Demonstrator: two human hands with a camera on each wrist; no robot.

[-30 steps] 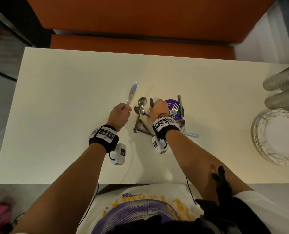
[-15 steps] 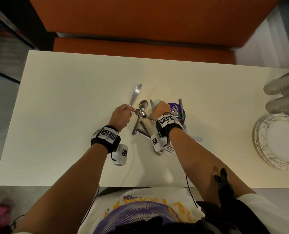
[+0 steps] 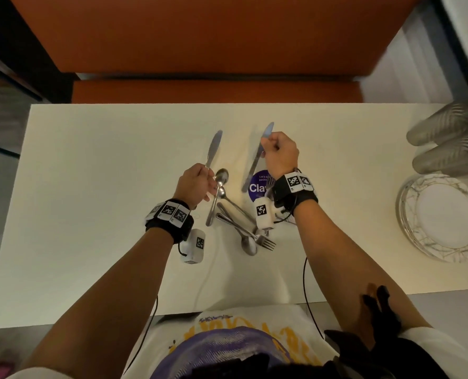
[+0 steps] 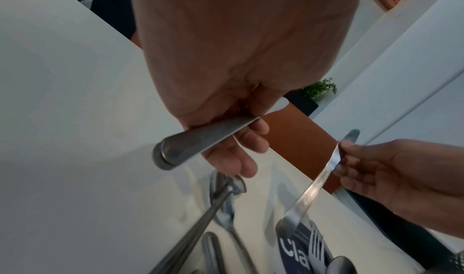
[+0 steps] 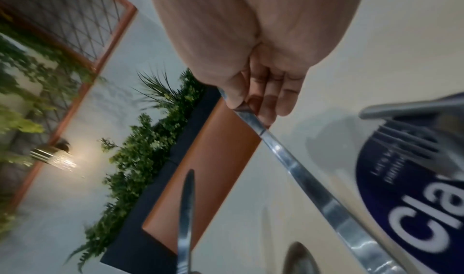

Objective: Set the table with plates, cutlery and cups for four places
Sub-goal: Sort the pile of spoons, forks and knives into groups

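Steel knives, two: left hand (image 3: 196, 183) grips one knife (image 3: 213, 147), right hand (image 3: 280, 154) pinches another knife (image 3: 254, 166). Plates (image 3: 443, 217) stacked at table's (image 3: 90, 187) right edge; no place laid yet.

Both forearms reach forward over the table, wrists banded. The left hand (image 3: 196, 184) is fisted, fingers curled round a knife (image 3: 213, 149) by its handle. The right hand (image 3: 280, 154) sits higher and further forward, pinching a second knife (image 3: 257, 160) near its blade, handle dangling down.
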